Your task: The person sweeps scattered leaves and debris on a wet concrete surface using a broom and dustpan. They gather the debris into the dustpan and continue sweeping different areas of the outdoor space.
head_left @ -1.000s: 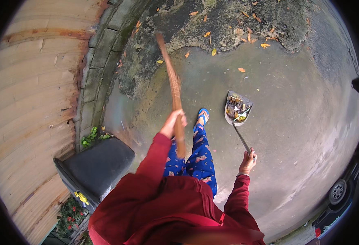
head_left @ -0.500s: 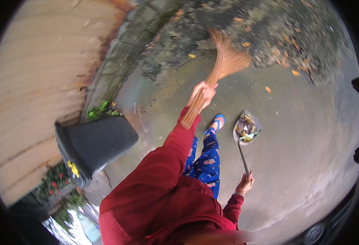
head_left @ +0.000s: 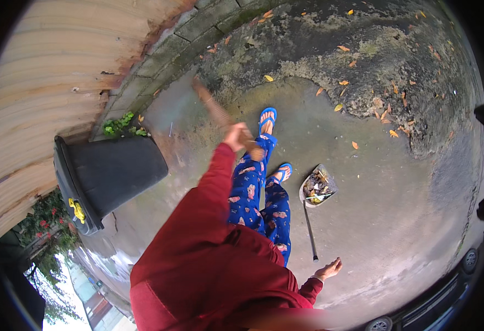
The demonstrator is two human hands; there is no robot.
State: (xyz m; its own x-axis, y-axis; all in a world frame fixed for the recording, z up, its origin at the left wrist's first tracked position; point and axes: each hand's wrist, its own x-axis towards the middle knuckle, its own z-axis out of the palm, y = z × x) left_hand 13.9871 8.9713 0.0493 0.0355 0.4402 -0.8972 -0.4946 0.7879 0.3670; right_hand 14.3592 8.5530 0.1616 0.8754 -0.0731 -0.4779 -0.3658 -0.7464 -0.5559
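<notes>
my left hand [head_left: 235, 136] is closed around a brown broom [head_left: 213, 107], gripping it near its thick end. the broom slants from my fist up toward the upper left, its far end blurred, so i can't tell whether it touches the ground. the near end pokes out past my fist in front of my trouser leg. my right hand [head_left: 328, 269] is open, palm partly turned up, just beside the end of the dustpan's dark handle [head_left: 310, 231] and apart from it.

the dustpan [head_left: 302, 194] sits on the wet concrete ground [head_left: 385, 209] to the right of my feet, its handle running back toward me. inside it lies a heap of litter [head_left: 318, 186], dark bits mixed with pale and yellowish ones. i have on a dark red top [head_left: 198, 243], blue patterned trousers [head_left: 247, 185] and blue flip-flops [head_left: 268, 115], my left foot set ahead of my right.

over to my left lies a dark bin [head_left: 118, 174] with something yellow [head_left: 77, 211] on it, near a small green plant [head_left: 119, 124] and a rusty corrugated wall [head_left: 54, 94]. orange and yellow leaves [head_left: 393, 133] are scattered on the rough patch ahead.
</notes>
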